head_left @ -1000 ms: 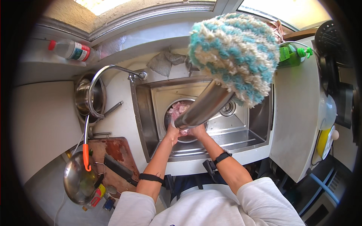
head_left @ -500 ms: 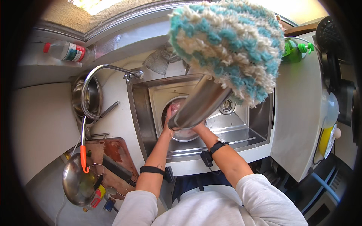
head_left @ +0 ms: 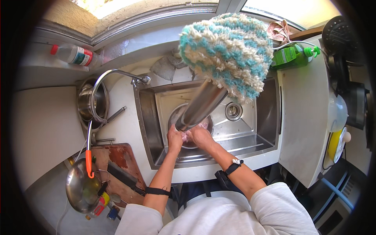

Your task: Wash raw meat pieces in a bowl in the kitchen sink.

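Observation:
Inside the steel sink (head_left: pixel 156 94), a round metal bowl (head_left: pixel 208 119) holds pink pieces that look like raw meat (head_left: pixel 185 137). My left hand (head_left: pixel 174 138) reaches into the bowl's near left side with its fingers curled against the meat. From the right, my right hand (head_left: pixel 199 136) closes on the same meat, its knuckles bent. The lower end of a thick metal tube (head_left: pixel 203 103) crosses in front of the bowl and hides part of it and some of my left fingertips. A fluffy blue-and-white striped cover (head_left: pixel 229 55) sits over the tube's top.
A curved tap (head_left: pixel 141 80) stands behind the sink, its spout swung left over steel pots (head_left: pixel 102 100). At left lie a cutting board (head_left: pixel 127 156), a knife (head_left: pixel 121 176) and a metal lid (head_left: pixel 80 188). Green soap bottle (head_left: pixel 293 55) stands at back right; a plastic bottle (head_left: pixel 74 55) lies back left.
Both hands have drawn closer to the bowl's near side and to each other, with the meat now between them. The covered tube appears smaller and a little further left as the view shifted.

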### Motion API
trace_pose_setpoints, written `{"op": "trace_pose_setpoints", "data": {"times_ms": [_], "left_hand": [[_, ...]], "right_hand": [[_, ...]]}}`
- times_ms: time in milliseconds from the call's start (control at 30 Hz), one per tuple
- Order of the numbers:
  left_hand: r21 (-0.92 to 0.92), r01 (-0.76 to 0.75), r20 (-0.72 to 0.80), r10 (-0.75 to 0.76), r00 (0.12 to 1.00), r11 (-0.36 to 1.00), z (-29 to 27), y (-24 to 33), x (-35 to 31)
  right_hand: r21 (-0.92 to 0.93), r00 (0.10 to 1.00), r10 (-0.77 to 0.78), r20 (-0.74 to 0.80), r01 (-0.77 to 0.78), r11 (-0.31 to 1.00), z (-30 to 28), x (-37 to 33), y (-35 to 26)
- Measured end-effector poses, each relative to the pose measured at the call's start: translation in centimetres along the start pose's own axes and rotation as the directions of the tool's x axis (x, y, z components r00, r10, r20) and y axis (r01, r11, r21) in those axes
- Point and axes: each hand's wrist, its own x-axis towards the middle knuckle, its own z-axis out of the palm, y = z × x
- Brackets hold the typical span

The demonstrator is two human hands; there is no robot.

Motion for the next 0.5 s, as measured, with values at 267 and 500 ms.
{"op": "trace_pose_setpoints", "data": {"times_ms": [267,500], "left_hand": [[-0.041,-0.18,-0.039,0.179,0.983,0.983,0.2,1.6,-1.0],[-0.388,0.013,0.223,0.081,0.971,0.921,4.2,2.7,1.8]], "right_hand": [[0.06,0.932,0.205,-0.3,-0.196,0.979,3.8,0.0,5.2],[0.628,0.861,0.491,-0.134,-0.309,0.714,8.8,3.2,8.9]]}}
